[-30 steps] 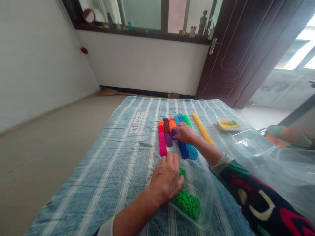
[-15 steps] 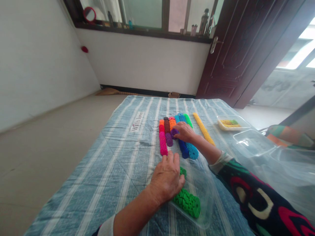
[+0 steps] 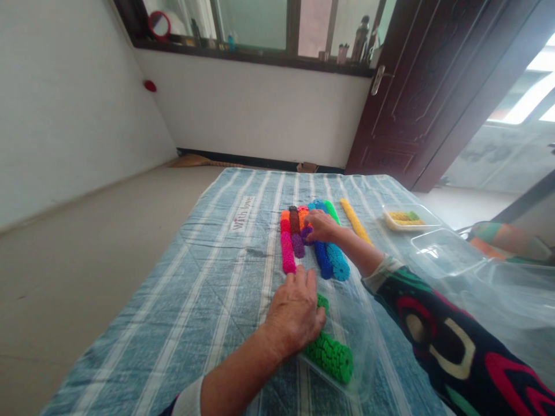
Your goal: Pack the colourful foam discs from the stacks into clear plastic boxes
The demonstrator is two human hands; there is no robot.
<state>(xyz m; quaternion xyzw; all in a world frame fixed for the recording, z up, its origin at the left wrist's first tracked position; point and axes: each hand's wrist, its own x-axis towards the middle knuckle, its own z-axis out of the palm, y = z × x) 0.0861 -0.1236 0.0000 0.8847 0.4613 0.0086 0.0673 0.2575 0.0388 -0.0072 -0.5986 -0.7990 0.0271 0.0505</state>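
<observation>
Stacked toothed discs lie in coloured rolls side by side on the striped cloth: a pink roll [image 3: 287, 252], a brown and purple roll [image 3: 297, 244], a dark blue roll [image 3: 323, 263] and a light blue roll [image 3: 338, 263]. My right hand [image 3: 321, 226] bends its fingers over the orange and purple roll [image 3: 306, 236], touching it. Nearer to me, my left hand [image 3: 295, 312] rests over a clear plastic tray [image 3: 366, 352] with its fingers apart. Green disc rolls [image 3: 332, 357] lie in that tray, partly under the left hand.
A long yellow roll [image 3: 355, 222] lies to the right. Beyond it are a clear box [image 3: 392, 226] with yellow and green pieces and several clear containers [image 3: 446, 251] along the right edge. A red-brown door [image 3: 403, 104] stands behind the table.
My right hand has moved slightly away from me and to the left along the rolls, showing more of the blue rolls. My left hand has hardly moved.
</observation>
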